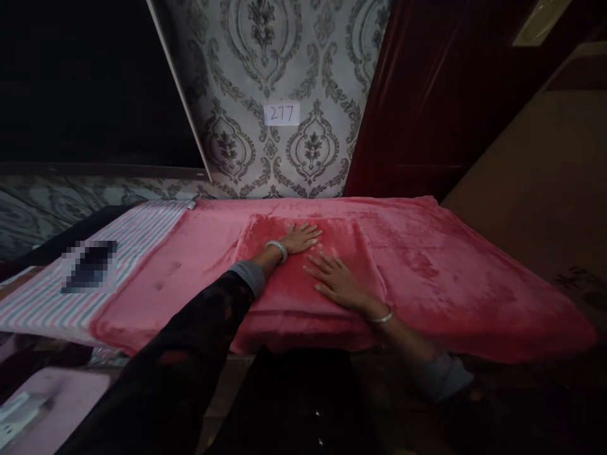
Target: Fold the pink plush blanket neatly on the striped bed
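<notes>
A folded red plush blanket (341,240) lies on a larger red plush cover (441,278) spread over a bed or table. My left hand (301,238) rests flat on the folded blanket's upper part, fingers stretched out, a silver bangle on the wrist. Just in front of it my right hand (337,281) also presses flat on the fold, fingers spread and pointing left, with a thin bangle at the wrist. Neither hand holds anything.
A pink and grey striped sheet (142,234) lies left of the red cover, with a blurred dark object (90,265) on it. Patterned wallpaper with a paper label "277" (281,114) stands behind. A dark red door (427,114) is at right, a brown board (545,183) beside it.
</notes>
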`<move>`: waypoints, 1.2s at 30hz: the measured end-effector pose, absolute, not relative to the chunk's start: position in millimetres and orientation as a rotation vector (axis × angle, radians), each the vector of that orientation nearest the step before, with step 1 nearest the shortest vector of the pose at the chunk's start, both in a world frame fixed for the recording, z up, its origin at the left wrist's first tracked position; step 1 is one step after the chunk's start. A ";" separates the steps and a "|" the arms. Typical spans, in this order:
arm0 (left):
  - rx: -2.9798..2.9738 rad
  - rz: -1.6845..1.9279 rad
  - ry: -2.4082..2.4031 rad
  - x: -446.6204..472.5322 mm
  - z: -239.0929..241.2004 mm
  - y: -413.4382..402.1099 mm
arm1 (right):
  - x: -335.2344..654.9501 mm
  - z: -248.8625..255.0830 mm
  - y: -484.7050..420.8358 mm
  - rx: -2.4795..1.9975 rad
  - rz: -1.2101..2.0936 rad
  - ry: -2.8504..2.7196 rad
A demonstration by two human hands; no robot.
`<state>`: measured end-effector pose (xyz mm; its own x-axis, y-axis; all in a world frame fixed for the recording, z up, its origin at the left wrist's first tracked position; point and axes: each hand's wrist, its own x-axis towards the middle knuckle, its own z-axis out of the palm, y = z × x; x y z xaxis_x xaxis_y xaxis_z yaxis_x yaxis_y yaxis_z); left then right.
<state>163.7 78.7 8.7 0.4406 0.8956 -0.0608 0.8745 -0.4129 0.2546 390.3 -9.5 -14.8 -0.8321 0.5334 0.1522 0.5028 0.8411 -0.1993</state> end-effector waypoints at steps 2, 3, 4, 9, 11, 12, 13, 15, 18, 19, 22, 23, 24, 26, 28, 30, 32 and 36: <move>2.443 0.095 1.546 163.8 6.8 78.8 | 403.4 -19.6 -38.0 -0.690 0.243 -2.851; 2.444 0.089 1.552 164.3 6.5 79.2 | 409.8 -21.7 -53.5 -0.654 0.269 -2.863; 2.446 0.091 1.555 165.0 6.4 79.7 | 415.7 -22.9 -68.5 -0.620 0.309 -2.880; 2.425 0.111 1.505 165.0 14.9 82.8 | 423.7 -6.1 -98.8 -0.494 0.569 -2.804; 2.433 0.118 1.458 156.4 24.7 83.9 | 411.3 7.8 -79.2 -0.511 0.569 -2.697; 2.438 0.133 1.454 149.2 30.3 83.8 | 401.6 13.8 -63.8 -0.520 0.546 -2.661; 2.437 0.152 1.468 140.3 35.7 83.1 | 389.9 18.4 -46.3 -0.543 0.523 -2.640; 2.411 0.172 1.546 119.7 43.6 79.2 | 363.0 22.1 -10.3 -0.585 0.475 -2.641; 2.363 0.129 1.694 91.4 42.6 67.9 | 324.4 15.3 28.1 -0.668 0.443 -2.685; 2.360 0.116 1.735 84.8 38.7 63.7 | 315.1 11.3 33.6 -0.702 0.430 -2.710; 2.377 0.119 1.801 75.1 22.0 55.0 | 304.4 0.0 26.7 -0.725 0.358 -2.796; 2.387 0.127 1.802 74.4 16.5 54.0 | 306.8 -2.5 17.2 -0.676 0.337 -2.831; 2.397 0.132 1.795 74.4 11.8 53.9 | 311.5 -4.4 4.9 -0.604 0.326 -2.866; 2.409 0.143 1.782 75.4 5.0 55.6 | 325.6 -6.6 -26.2 -0.451 0.339 -2.925; 2.409 0.151 1.778 76.5 1.8 58.5 | 342.0 -7.6 -60.0 -0.361 0.386 -2.965; 2.391 0.160 1.778 77.0 2.3 61.3 | 356.0 -7.2 -87.5 -0.275 0.478 -2.998; 2.359 0.169 1.756 75.3 7.0 63.4 | 363.6 -3.8 -99.9 -0.236 0.559 -2.971; 2.316 0.265 1.649 58.5 26.1 62.3 | 346.2 10.7 -69.7 -0.310 0.529 -2.788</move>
<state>58.5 62.3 26.1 0.3294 0.9441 -0.0159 0.8917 -0.3055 0.3340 346.2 -69.7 10.7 -0.9360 0.2603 0.2369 0.1556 0.9097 -0.3850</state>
